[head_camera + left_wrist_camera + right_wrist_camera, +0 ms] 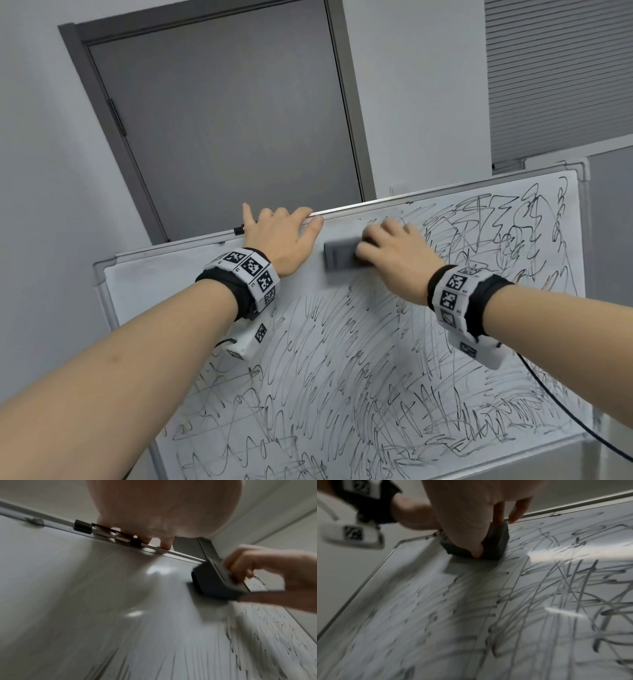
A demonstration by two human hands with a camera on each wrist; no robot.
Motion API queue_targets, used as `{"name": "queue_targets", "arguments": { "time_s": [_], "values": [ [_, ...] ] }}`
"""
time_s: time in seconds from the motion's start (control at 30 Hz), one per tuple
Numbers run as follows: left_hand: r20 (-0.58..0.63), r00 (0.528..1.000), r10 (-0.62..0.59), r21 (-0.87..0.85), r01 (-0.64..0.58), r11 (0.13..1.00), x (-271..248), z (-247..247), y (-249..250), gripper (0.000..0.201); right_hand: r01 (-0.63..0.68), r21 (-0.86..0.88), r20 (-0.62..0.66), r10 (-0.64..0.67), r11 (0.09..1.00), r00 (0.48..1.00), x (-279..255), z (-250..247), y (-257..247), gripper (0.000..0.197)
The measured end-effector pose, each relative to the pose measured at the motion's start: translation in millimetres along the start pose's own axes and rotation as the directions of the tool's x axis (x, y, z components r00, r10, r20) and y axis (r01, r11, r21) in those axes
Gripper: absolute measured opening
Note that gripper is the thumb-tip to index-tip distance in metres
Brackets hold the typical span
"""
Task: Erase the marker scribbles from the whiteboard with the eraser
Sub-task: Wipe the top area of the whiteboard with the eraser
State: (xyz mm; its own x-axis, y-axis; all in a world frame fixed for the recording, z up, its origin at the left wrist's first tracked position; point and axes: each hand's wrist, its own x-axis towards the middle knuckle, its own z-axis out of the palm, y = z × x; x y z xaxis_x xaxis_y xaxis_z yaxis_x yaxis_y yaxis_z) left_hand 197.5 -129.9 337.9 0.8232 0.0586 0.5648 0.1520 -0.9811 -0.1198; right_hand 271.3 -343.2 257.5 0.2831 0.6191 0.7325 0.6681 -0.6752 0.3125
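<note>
A whiteboard (164, 274) on a stand is tilted in front of me. Black marker scribbles (359, 370) cover its lower and right parts, while the upper left band is wiped white. My right hand (394, 253) grips a dark grey eraser (339, 255) and holds it flat against the board near the top edge; the eraser (214, 582) (494, 543) shows pressed on the surface in both wrist views. My left hand (281, 236) holds the board's top rail (359, 207), its fingers curled over the edge and its thumb on the front face.
A dark grey door (222, 120) and white wall stand behind the board. Grey blinds (558, 78) hang at the upper right. A black cable (565, 404) runs from my right wrist across the board's lower right. A small black clip (238, 229) sits on the top rail.
</note>
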Motion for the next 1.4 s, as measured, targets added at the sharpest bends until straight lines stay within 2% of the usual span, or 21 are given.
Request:
{"name": "queue_targets", "arguments": {
  "time_s": [0.07, 0.1, 0.13, 0.2, 0.27, 0.3, 0.37, 0.43, 0.5, 0.53, 0.57, 0.67, 0.73, 0.83, 0.93, 1.03, 1.1, 1.2, 1.3, 1.4],
  "values": [
    [-0.025, 0.999, 0.023, -0.020, -0.024, 1.000, 1.7, 2.1, 2.5, 0.059, -0.210, 0.055, -0.094, 0.215, 0.976, 0.972, 10.7, -3.6, 8.5, 0.043],
    [-0.036, 0.999, 0.036, -0.027, -0.037, 0.999, 3.6, 3.8, 4.1, 0.059, -0.266, 0.082, -0.120, 0.274, 0.961, 0.954, 14.0, -4.1, 11.3, 0.043],
    [-0.043, 0.998, 0.043, -0.036, -0.045, 0.998, 5.2, 4.9, 5.7, 0.061, -0.251, 0.075, -0.126, 0.259, 0.965, 0.958, 14.4, -4.0, 11.1, 0.042],
    [-0.037, 0.999, 0.029, -0.044, -0.031, 0.999, 7.4, 5.0, 8.5, 0.062, -0.031, -0.014, -0.075, 0.029, 0.999, 0.997, 3.9, 0.2, 4.4, 0.041],
    [-0.014, 1.000, 0.003, -0.010, -0.003, 1.000, 7.5, 3.6, 10.4, 0.063, 0.190, -0.047, 0.058, -0.187, 0.981, 0.981, -12.9, 5.1, -3.9, 0.043],
    [-0.003, 1.000, -0.001, 0.017, 0.001, 1.000, 6.4, 3.0, 11.6, 0.064, 0.220, -0.042, 0.103, -0.215, 0.975, 0.971, -18.2, 5.0, -5.5, 0.045],
    [0.012, 1.000, 0.010, 0.058, -0.011, 0.998, 4.2, 2.4, 14.7, 0.067, 0.152, -0.043, 0.110, -0.146, 0.988, 0.983, -18.3, 4.2, -0.2, 0.046],
    [0.018, 1.000, 0.019, 0.055, -0.020, 0.998, 3.9, 2.2, 18.5, 0.066, -0.049, 0.001, 0.040, 0.049, 0.999, 0.998, -10.3, 1.7, 9.4, 0.039],
    [0.018, 1.000, 0.015, 0.037, -0.016, 0.999, 6.1, 2.1, 21.4, 0.064, -0.220, 0.111, -0.025, 0.224, 0.969, 0.974, -3.6, -3.1, 18.0, 0.029],
    [0.019, 1.000, 0.012, 0.030, -0.013, 0.999, 7.1, 2.3, 21.8, 0.063, -0.235, 0.151, -0.034, 0.242, 0.960, 0.970, -2.2, -3.1, 19.8, 0.025],
    [0.018, 1.000, 0.009, 0.026, -0.009, 1.000, 7.7, 2.7, 21.4, 0.061, -0.206, 0.152, -0.027, 0.213, 0.967, 0.977, -2.4, -2.2, 19.1, 0.024],
    [0.006, 1.000, 0.001, 0.036, -0.002, 0.999, 8.0, 4.3, 17.2, 0.061, 0.014, 0.043, 0.066, -0.017, 0.999, 0.998, -7.0, 3.9, 11.6, 0.028],
    [0.010, 1.000, 0.004, 0.042, -0.005, 0.999, 7.4, 5.0, 15.8, 0.062, 0.081, -0.003, 0.108, -0.080, 0.997, 0.991, -9.9, 3.8, 10.3, 0.029],
    [0.022, 1.000, 0.010, 0.044, -0.011, 0.999, 7.3, 4.4, 17.1, 0.065, -0.020, 0.034, 0.077, 0.017, 0.999, 0.997, -10.3, 0.1, 12.8, 0.024],
    [0.021, 1.000, 0.016, 0.051, -0.017, 0.999, 8.7, 5.1, 20.6, 0.066, -0.146, 0.123, 0.034, 0.143, 0.982, 0.989, -8.1, -3.2, 11.5, 0.037],
    [0.010, 1.000, 0.014, 0.071, -0.014, 0.997, 8.6, 7.8, 18.9, 0.066, -0.108, 0.115, 0.037, 0.104, 0.988, 0.994, -5.2, -2.0, 0.2, 0.060],
    [0.004, 1.000, 0.019, 0.084, -0.019, 0.996, 8.4, 9.2, 15.5, 0.068, -0.068, 0.087, 0.044, 0.065, 0.994, 0.997, -4.4, 0.3, -5.6, 0.063],
    [-0.010, 1.000, 0.026, 0.080, -0.025, 0.996, 8.5, 10.9, 12.9, 0.069, -0.099, 0.070, 0.012, 0.098, 0.993, 0.995, -6.8, 3.3, 1.1, 0.062],
    [-0.022, 0.999, 0.040, 0.097, -0.037, 0.995, 7.9, 13.9, 11.9, 0.073, -0.240, 0.149, -0.046, 0.249, 0.959, 0.967, -17.4, 5.6, 22.4, 0.061],
    [-0.037, 0.998, 0.057, 0.102, -0.053, 0.993, 7.7, 16.7, 12.8, 0.076, -0.424, 0.203, -0.089, 0.448, 0.882, 0.890, -32.4, 12.3, 45.9, 0.062]
  ]
}}
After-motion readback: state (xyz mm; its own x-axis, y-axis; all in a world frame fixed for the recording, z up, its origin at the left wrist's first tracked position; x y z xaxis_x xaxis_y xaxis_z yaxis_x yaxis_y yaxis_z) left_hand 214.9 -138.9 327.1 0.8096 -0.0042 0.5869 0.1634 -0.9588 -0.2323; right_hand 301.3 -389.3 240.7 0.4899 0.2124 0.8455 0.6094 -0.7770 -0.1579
